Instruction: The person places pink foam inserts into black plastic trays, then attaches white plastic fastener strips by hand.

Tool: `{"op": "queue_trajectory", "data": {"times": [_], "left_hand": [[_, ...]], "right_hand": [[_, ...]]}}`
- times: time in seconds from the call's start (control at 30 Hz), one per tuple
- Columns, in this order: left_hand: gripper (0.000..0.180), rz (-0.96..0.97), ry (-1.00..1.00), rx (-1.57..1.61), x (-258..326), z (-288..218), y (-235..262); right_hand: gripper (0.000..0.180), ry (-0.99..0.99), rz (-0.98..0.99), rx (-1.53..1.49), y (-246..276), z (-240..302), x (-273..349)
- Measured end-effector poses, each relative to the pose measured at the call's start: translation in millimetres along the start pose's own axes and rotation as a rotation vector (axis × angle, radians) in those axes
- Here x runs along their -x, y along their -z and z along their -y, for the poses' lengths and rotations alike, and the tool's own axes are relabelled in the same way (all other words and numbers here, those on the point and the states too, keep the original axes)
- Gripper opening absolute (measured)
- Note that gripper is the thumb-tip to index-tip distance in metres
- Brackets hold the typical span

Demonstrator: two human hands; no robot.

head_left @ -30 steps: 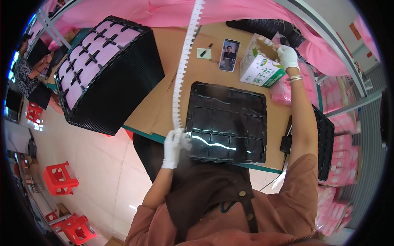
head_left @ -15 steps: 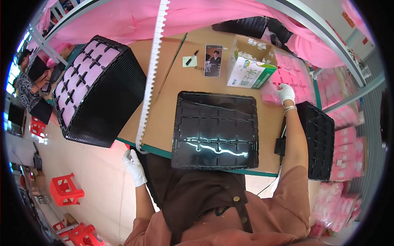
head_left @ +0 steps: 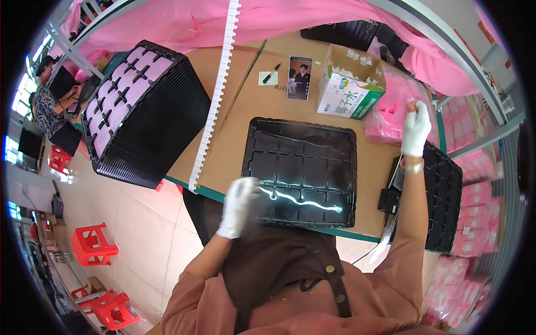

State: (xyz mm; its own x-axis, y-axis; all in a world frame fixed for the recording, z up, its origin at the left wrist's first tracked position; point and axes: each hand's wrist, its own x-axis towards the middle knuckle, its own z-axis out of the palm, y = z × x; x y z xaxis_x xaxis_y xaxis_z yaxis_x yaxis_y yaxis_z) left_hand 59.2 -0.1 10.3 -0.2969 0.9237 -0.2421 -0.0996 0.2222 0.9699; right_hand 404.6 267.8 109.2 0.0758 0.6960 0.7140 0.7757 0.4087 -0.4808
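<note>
In front of me a glossy black plastic tray (head_left: 301, 159), with a grid of shallow compartments, lies at the table's near edge. My left hand (head_left: 239, 207), white-gloved, is at its near left corner. Motion smears those fingers, so their hold is unclear. My right hand (head_left: 417, 128), also gloved but with bare fingertips, is raised beside clear bags of pink pieces (head_left: 385, 124). Its fingers are drawn together, and whatever they may pinch is too small to name. Below that forearm are a small black device (head_left: 389, 200) and another black tray (head_left: 443, 195).
A tall stack of black trays (head_left: 162, 120) with lilac pieces on top stands left. A carton (head_left: 349, 92) of white scraps, a phone (head_left: 299, 78) and a pen (head_left: 272, 73) occupy the far table. A white toothed strip (head_left: 215, 100) crosses the view. Red stools (head_left: 94, 244) and a co-worker are left.
My left hand has come up from beside the table to the tray's near left corner. My right hand has lifted off the pink bags and shifted right. The view has shifted slightly.
</note>
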Motion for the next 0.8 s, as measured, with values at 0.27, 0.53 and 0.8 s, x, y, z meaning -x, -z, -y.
{"op": "queue_trajectory", "data": {"times": [0.27,0.53,0.8], "left_hand": [[0.096,0.696,0.506,0.947,-32.9,-10.1,-105.4],[0.024,0.06,0.297,0.337,-36.7,-9.8,-27.2],[0.022,-0.111,0.245,0.156,-45.4,19.0,9.0]], "right_hand": [[0.021,-0.09,0.729,-0.478,36.7,146.7,143.8],[0.012,-0.101,0.727,-0.474,10.0,116.6,213.5],[0.048,-0.559,0.602,0.136,-3.3,-2.1,201.3]]}}
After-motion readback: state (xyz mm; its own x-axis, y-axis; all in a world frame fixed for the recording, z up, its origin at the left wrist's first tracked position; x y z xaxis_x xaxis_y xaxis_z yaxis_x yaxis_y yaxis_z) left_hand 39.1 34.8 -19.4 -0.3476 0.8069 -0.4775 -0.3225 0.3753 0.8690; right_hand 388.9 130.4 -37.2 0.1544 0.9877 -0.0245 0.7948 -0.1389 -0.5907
